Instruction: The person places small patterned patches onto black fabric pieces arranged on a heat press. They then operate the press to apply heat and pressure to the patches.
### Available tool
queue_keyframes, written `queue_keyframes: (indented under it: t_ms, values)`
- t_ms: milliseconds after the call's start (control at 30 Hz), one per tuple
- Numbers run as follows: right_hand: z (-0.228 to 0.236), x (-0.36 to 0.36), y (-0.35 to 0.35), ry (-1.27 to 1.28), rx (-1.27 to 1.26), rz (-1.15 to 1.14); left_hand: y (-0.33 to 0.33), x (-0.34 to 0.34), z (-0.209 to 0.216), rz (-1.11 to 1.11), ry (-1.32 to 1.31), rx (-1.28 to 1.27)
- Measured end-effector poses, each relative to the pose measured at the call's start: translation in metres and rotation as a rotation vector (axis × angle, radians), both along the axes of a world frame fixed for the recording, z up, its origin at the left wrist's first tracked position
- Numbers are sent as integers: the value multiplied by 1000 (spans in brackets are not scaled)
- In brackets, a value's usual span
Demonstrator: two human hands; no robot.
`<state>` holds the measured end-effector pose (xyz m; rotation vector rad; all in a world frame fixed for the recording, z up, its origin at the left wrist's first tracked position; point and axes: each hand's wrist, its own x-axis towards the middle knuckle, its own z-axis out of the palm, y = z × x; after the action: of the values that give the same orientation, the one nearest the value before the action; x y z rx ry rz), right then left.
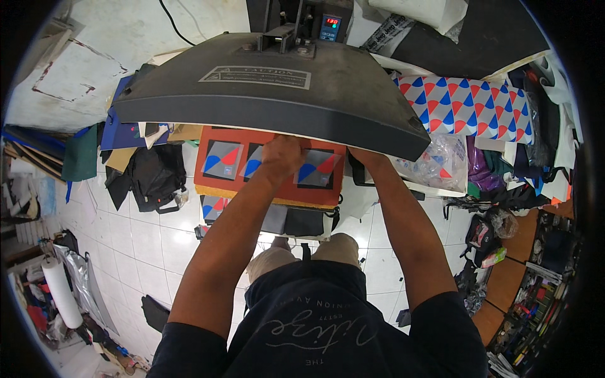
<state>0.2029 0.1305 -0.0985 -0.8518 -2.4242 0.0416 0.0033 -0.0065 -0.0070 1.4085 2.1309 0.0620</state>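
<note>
A heat press stands before me, its wide dark upper plate [265,104] raised above an orange-red pad [249,137]. On the pad lie black fabric pieces topped by see-through pieces printed in red, blue and grey: a left one [222,162], a middle one [251,165] and a right one [317,169]. My left hand [282,155] is curled over the middle piece and covers most of it; its fingertips are hidden. Beside the pad's right edge, my right hand [369,157] reaches under the plate, which hides its fingers.
A small display [330,28] glows on the press. At right, a patterned red, blue and grey sheet [466,107] lies behind a white box [441,188] holding clear plastic [435,162]. A black bag [156,179] sits left of the press. Fabric pieces [274,220] rest below the pad.
</note>
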Motion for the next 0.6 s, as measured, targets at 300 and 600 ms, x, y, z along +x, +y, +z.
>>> queue_keyframes:
  t_ms: [300, 600]
  values:
    - [-1, 2, 0, 20, 30, 14, -3, 2, 8, 6, 2, 30]
    - [-4, 1, 1, 27, 54, 26, -3, -3, 2, 14, 6, 15]
